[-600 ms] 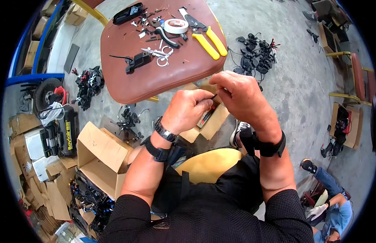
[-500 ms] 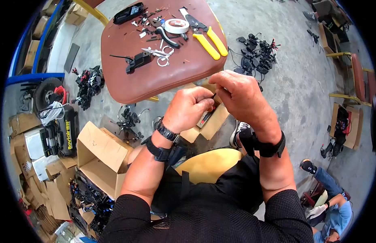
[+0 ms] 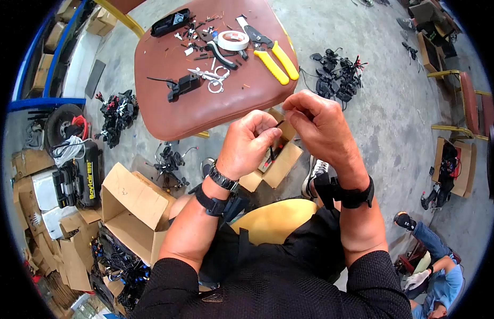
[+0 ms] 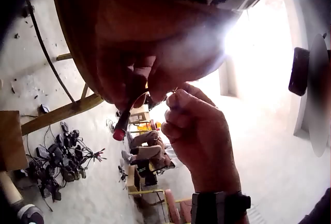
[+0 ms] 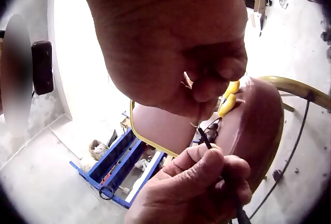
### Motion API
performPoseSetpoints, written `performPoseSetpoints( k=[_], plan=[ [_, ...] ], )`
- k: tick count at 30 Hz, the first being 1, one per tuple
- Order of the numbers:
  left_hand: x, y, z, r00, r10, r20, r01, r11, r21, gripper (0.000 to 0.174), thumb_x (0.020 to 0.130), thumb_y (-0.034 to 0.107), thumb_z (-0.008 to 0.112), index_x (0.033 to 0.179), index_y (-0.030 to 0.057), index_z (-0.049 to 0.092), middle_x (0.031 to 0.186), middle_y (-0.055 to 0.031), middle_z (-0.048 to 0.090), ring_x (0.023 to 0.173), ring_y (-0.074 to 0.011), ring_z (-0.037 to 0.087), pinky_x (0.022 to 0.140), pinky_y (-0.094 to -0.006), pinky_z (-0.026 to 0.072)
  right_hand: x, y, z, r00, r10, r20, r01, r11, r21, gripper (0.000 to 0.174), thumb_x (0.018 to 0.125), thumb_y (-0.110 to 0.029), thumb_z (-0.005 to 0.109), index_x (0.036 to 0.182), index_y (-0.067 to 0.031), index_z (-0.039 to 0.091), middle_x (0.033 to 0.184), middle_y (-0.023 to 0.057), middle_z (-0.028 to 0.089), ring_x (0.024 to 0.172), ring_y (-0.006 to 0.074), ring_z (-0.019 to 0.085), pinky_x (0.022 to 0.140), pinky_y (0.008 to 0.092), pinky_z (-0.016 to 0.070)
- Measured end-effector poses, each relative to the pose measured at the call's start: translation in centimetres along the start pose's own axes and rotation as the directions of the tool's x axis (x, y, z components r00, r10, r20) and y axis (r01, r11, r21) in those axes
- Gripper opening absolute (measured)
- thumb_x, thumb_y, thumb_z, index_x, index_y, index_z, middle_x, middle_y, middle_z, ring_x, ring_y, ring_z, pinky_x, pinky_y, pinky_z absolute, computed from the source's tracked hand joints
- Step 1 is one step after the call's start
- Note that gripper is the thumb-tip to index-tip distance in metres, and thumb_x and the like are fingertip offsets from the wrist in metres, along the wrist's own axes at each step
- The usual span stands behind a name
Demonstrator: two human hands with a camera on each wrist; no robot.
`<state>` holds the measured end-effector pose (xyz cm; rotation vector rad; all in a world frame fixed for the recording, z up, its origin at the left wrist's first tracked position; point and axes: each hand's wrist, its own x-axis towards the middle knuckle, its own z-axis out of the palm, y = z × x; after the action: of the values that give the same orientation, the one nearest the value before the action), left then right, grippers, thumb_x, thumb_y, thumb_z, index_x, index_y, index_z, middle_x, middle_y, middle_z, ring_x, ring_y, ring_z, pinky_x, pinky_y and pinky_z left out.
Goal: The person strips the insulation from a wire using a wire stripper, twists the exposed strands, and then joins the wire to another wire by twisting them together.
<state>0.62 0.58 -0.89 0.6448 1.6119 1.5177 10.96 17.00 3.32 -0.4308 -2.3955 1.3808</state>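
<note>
Left hand (image 3: 248, 144) pinches a thin, red-ended black cable (image 5: 205, 137); right hand (image 3: 322, 125) curls nearby, grip I cannot tell

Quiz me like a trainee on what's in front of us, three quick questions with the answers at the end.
1. What colour are the handles of the largest hand tool on the brown seat? A) red B) yellow C) blue
2. True or false: the scissors are on the floor.
3. Fill in the missing words: the left hand pinches a ____.

Key:
1. B, yellow.
2. False: the scissors lie on the brown seat.
3. Thin black cable.
</note>
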Motion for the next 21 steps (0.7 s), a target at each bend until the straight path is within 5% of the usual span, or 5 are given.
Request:
performPoseSetpoints(
  k=[2,8,9,13,21],
  plan=[
    [-0.1,0.6,-0.1,0.998,-0.066,0.005,0.066,0.996,-0.062,0.007,0.096,0.003,0.067,0.100,0.0010,0.062,0.085,-0.0057,0.070,0.069,-0.0115,0.068,0.060,-0.0240,0.0543,0.2,-0.1,-0.2,1.000,0.011,-0.029,-0.011,1.000,0.006,0.009,0.084,-0.002,0.066,0.094,-0.0002,0.066,0.084,0.0181,0.068,0.075,0.0320,0.069,0.069,0.0376,0.0546],
    [0.2,0.0,-1.4,0.994,-0.044,-0.102,0.016,0.965,-0.262,0.007,0.094,0.003,0.070,0.100,0.0008,0.068,0.087,-0.0064,0.071,0.073,-0.0127,0.068,0.064,-0.0243,0.0551,0.2,-0.6,-0.4,0.985,0.171,0.018,-0.172,0.981,0.095,0.010,0.090,-0.009,0.069,0.095,-0.0002,0.068,0.078,0.0159,0.070,0.069,0.0258,0.070,0.065,0.0355,0.0545],
    [0.2,0.2,-1.6,0.993,-0.025,-0.118,-0.009,0.960,-0.281,0.007,0.094,0.003,0.071,0.100,0.0008,0.068,0.088,-0.0062,0.071,0.075,-0.0125,0.068,0.065,-0.0243,0.0551,0.2,-0.2,0.1,0.997,0.070,0.024,-0.071,0.995,0.069,0.015,0.091,-0.014,0.071,0.093,-0.0001,0.067,0.074,0.0153,0.070,0.065,0.0265,0.071,0.063,0.0369,0.0546],
    [0.6,0.6,-2.0,0.971,0.007,-0.238,-0.115,0.889,-0.443,0.011,0.091,0.004,0.075,0.101,0.0017,0.070,0.084,-0.0029,0.070,0.066,-0.0073,0.059,0.060,-0.0222,0.0488,-0.5,-0.4,1.9,0.959,0.132,0.252,-0.175,0.972,0.157,0.019,0.088,-0.017,0.075,0.089,0.0000,0.066,0.075,0.0156,0.071,0.069,0.0291,0.073,0.064,0.0376,0.0558],
    [0.9,1.6,-3.1,0.956,-0.070,-0.286,-0.092,0.851,-0.517,0.004,0.094,0.005,0.071,0.097,0.0020,0.070,0.080,-0.0049,0.070,0.064,-0.0094,0.060,0.059,-0.0235,0.0478,0.6,-1.2,3.2,0.944,0.135,0.301,-0.188,0.970,0.156,0.016,0.088,-0.014,0.074,0.092,0.0002,0.066,0.075,0.0155,0.070,0.067,0.0267,0.071,0.063,0.0365,0.0547]
  ],
)
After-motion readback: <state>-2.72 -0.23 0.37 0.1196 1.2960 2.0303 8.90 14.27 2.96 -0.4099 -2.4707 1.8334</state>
